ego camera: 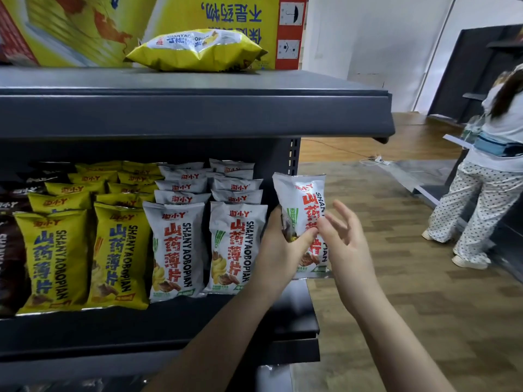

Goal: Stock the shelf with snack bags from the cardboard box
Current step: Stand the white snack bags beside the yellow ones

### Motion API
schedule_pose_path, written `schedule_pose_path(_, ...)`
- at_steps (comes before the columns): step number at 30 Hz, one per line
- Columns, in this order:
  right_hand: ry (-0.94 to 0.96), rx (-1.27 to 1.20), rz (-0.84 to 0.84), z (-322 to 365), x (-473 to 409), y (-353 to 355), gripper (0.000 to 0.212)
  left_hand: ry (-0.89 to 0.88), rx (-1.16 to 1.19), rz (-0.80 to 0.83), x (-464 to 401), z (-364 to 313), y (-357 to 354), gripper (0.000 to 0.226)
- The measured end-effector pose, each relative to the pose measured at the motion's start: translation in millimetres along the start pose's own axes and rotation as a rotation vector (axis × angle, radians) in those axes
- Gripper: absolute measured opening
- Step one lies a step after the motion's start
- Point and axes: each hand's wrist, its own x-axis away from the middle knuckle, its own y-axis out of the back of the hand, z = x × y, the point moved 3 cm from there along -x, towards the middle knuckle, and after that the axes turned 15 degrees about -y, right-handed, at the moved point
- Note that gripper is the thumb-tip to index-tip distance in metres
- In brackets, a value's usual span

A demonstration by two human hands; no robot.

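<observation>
We grip a white snack bag (301, 210) with our left hand (278, 250), thumb and fingers curled round its lower left side, holding it upright just off the right end of the lower shelf (300, 315). Our right hand (343, 239) is at the bag's right edge, its fingers spread and relaxed, the fingertips touching the bag's front but not closed round it. On the lower shelf, beside our left hand, stand two rows of white bags (236, 244), and further toward the left end two rows of yellow bags (119, 256), then dark bags (11, 250) at the left edge. On the top shelf (198, 114) a single yellow bag (198, 50) lies flat in front of a large yellow carton (85, 24). Beyond the shelf's right end another person (489, 165) stands on the wooden floor (410, 278).
</observation>
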Motion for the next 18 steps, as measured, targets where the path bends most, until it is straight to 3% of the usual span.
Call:
schedule_pose_path(7, -0.138, 0.192, 0.227, -23, -14, 14, 0.021, 0.062, 0.000, -0.012, -13, 2, -1, 0.018)
schedule_pose_path(11, -0.149, 0.148, 0.118, -36, -45, 12, 0.021, 0.102, -0.268, 0.041, -17, 15, -8, 0.028)
schedule_pose_path(18, -0.270, 0.124, 0.046, -53, -98, -20, 0.024, 0.071, -0.448, -0.039, -13, 45, -19, 0.040)
